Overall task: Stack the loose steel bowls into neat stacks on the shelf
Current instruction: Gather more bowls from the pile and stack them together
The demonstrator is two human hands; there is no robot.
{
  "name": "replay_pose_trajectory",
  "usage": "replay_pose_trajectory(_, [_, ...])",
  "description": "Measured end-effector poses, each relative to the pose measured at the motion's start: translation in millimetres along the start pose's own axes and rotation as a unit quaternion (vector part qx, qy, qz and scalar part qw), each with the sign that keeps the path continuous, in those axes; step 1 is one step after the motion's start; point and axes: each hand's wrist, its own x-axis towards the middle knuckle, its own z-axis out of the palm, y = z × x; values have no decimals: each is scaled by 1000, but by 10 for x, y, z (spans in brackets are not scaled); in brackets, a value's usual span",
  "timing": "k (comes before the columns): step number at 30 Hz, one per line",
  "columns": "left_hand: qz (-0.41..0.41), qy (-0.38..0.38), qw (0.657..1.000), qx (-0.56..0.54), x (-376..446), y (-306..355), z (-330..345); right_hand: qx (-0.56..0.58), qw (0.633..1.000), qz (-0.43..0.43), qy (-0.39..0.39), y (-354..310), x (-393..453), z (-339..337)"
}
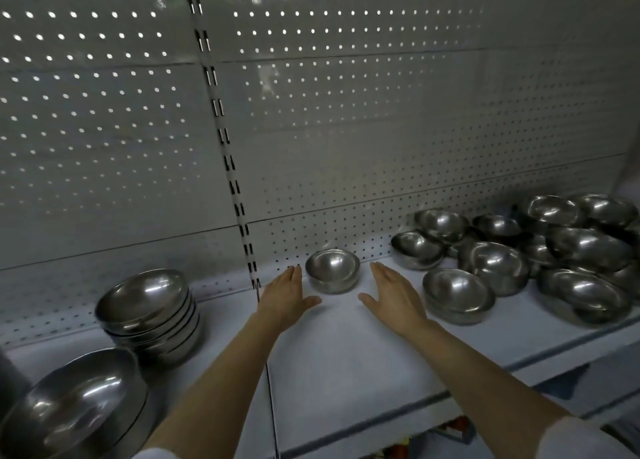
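A short stack of steel bowls (332,271) stands at the back of the white shelf (346,354), near its middle. My left hand (285,294) lies flat just left of that stack, fingers straight, holding nothing. My right hand (393,294) is stretched out flat to the right of it, also empty. Neither hand touches the stack. A heap of loose steel bowls (554,254) fills the right part of the shelf, and the nearest of them (457,294) sits beside my right hand.
A taller stack of bowls (149,315) stands on the left of the shelf, with a bigger bowl stack (72,406) in front of it at the lower left. A perforated back panel (346,112) rises behind the shelf, with a slotted upright (239,199) between panels.
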Motion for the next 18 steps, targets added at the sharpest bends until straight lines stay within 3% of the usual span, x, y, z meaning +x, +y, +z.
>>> replay_pose_trajectory(11, [-15,-48,992,-115,592,-75,116,114,990,21,-76,137,603,284])
replay_pose_trajectory(18, [-31,-25,983,-181,688,-23,227,237,970,9,-57,184,684,452])
